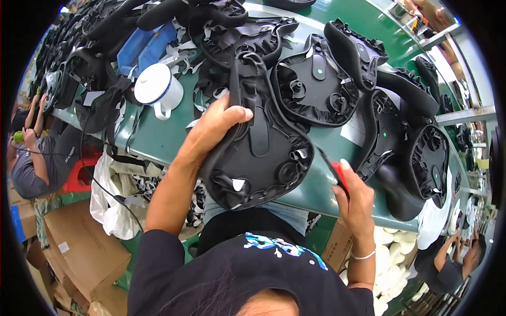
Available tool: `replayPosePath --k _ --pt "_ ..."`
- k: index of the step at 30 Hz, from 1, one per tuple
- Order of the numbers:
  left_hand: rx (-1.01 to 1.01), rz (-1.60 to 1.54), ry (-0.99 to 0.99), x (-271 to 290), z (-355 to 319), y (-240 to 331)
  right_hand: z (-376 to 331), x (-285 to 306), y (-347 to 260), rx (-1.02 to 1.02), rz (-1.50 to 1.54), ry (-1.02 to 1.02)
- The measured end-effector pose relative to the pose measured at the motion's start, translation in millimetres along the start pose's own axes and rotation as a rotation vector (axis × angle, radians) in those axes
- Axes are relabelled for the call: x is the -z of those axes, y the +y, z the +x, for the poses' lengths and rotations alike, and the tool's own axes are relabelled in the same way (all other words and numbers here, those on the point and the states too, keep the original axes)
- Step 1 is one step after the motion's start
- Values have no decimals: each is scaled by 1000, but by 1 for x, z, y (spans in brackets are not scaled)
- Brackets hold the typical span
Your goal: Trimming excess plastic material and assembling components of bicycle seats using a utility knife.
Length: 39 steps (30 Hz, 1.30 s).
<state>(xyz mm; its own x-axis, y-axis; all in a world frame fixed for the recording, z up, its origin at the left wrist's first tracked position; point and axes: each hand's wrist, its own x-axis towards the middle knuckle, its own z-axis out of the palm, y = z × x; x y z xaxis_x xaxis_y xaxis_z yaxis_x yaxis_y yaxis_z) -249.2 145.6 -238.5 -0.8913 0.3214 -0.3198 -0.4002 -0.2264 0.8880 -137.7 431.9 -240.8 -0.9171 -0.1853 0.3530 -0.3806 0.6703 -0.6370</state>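
A black bicycle saddle (247,174) lies underside up at the table's front edge, its narrow nose pointing away from me and gathered cover material around its rim. My left hand (219,124) grips its left side near the nose, with the thumb over the edge. Just right of the saddle, my right hand (356,200) is closed around a red-handled tool (339,176) with a narrow dark blade. The blade points up and left, apart from the saddle; its exact kind cannot be made out.
Several more upturned saddles (316,87) crowd the green table (321,197) ahead and right. A white lidded mug (168,97) and a blue bin (153,45) stand left. Cardboard boxes (87,242) are at lower left, pale pieces (390,263) at lower right. Other people sit on both sides.
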Motion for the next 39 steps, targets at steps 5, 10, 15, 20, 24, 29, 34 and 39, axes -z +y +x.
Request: replayPosePath --k 5,10,15,20,24,29,34,39 --pt "-45 247 -6 8 10 12 53 -2 2 401 -410 -283" --pt "-16 168 13 18 12 4 8 -11 6 156 -503 -444" --pt "-54 132 234 28 -12 -19 -44 -51 -45 -243 -178 -281" --pt "-147 -12 294 20 -36 -28 -52 -35 -33 -185 -1 -173" --pt "-168 5 292 23 -43 -42 19 -53 -31 -140 180 60" --pt "-452 434 746 19 -50 -62 61 -36 9 -414 295 209" --pt "-779 1253 162 -29 -29 -9 61 -40 -32 -442 501 195" --pt "-804 1225 -144 -34 25 -22 39 -30 -17 -208 282 2"
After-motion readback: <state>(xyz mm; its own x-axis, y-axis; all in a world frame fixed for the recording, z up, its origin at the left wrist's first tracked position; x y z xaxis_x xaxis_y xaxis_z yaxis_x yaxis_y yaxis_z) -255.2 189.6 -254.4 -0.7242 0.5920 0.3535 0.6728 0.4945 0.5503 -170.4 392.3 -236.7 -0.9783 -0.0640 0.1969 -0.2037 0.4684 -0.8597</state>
